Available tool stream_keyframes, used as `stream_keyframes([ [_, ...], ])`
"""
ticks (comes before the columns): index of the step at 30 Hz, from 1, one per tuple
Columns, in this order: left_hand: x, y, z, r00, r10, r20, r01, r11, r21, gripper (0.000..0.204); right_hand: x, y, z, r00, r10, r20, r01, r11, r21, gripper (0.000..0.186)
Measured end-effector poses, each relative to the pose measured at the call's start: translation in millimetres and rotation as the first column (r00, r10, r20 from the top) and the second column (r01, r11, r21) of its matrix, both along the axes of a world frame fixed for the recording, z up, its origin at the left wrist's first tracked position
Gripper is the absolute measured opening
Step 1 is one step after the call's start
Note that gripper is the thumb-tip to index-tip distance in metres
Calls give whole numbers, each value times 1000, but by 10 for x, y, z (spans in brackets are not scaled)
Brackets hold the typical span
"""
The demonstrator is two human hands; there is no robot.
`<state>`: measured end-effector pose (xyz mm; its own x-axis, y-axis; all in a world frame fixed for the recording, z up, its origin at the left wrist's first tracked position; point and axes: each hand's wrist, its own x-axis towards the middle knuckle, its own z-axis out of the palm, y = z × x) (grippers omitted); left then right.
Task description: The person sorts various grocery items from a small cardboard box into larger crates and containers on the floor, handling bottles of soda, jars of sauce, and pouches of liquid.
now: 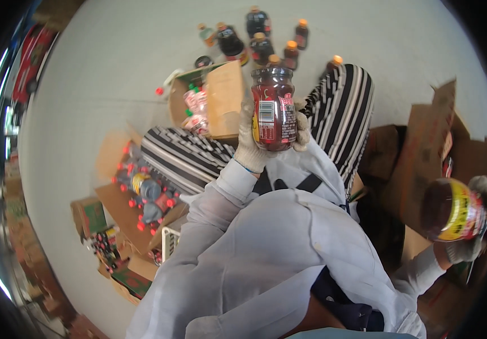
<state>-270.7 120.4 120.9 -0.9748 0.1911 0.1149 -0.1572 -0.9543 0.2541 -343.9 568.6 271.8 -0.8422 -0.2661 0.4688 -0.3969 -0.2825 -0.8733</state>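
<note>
My left hand [250,148], in a white knitted glove, holds up a glass jar [275,113] of dark red contents, in front of my chest. The jar stands upright with a dark lid, and its label shows a barcode. Out at the far right, my gloved right hand [466,244] grips a second jar [446,210], tilted on its side. This jar has dark contents and a yellow and red label. It is held beside an open cardboard box [418,164], and motion blurs it slightly.
Several dark bottles [260,48] with orange caps stand on the pale floor ahead. An open carton [226,96] holds white and red packages near my striped trouser legs [342,121]. To the left, another carton [124,217] sits by many red-capped bottles [148,189].
</note>
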Motion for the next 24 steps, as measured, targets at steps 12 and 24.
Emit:
stream_keyframes([
  [12, 1551, -560, 304, 751, 660, 26, -651, 747, -133, 94, -688, -2330, -650, 804, 417, 423, -460, 888, -1, 73],
  [24, 1852, -207, 37, 693, 693, 196, -721, 666, 192, 69, -1516, -5102, -1560, 614, 672, 415, -744, 316, 589, 45],
])
